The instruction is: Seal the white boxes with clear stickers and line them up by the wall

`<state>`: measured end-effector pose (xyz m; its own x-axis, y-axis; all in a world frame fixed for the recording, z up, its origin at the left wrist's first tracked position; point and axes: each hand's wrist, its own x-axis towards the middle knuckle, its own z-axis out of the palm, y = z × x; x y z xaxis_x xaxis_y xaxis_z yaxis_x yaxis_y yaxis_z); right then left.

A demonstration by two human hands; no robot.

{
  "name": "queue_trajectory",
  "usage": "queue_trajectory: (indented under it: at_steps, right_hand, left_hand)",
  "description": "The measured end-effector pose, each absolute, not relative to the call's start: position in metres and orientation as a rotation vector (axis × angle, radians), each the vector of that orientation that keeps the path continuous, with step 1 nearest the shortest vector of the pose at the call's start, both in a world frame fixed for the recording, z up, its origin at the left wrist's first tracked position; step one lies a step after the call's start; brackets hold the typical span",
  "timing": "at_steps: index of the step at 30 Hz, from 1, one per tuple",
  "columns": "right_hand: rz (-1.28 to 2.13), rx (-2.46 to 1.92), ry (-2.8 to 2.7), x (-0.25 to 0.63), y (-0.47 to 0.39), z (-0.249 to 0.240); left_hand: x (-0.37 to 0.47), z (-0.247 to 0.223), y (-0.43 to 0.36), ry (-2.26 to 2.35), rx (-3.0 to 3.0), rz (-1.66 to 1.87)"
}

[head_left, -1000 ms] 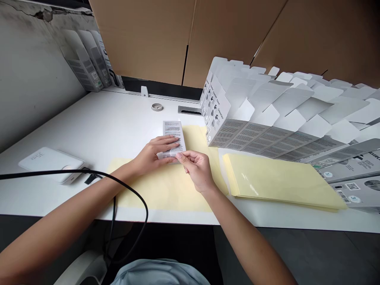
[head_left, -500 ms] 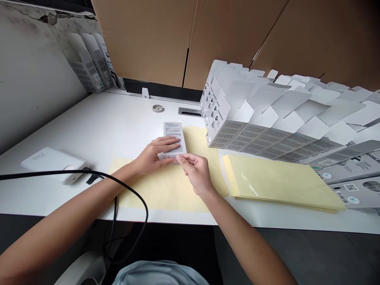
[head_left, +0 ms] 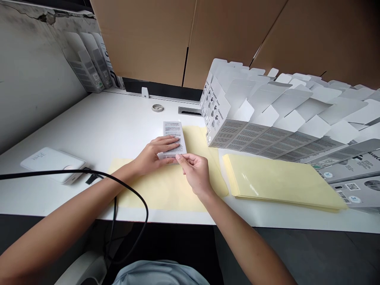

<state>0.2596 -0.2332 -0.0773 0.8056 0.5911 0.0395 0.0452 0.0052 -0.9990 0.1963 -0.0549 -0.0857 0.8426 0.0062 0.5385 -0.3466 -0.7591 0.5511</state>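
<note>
The left hand (head_left: 151, 155) is lying flat with fingers spread on a small grey box (head_left: 173, 136) — the box is resting on a yellow sheet (head_left: 166, 190) on the white table (head_left: 103, 122). The right hand (head_left: 194, 170) is pinching the box's near edge with its fingertips — thumb and finger closed together.

The light is soft and even, a bit dim, and seems to come from above. The white table (head_left: 118, 122) looks bright, with only weak shadows. A small glare shows on the yellow sheets (head_left: 252, 190). The edges are bent by the wide lens, and the picture is sharp.
</note>
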Motion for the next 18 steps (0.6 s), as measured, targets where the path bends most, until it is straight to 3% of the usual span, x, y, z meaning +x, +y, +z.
queue_trajectory:
  at_steps: [18]
  right_hand:
    - [0.034,-1.883,-0.721,0.2622,-0.2328,-0.0763]
  left_hand:
    - [0.1962,-0.0837,-0.0548,-0.267,2.353,0.693]
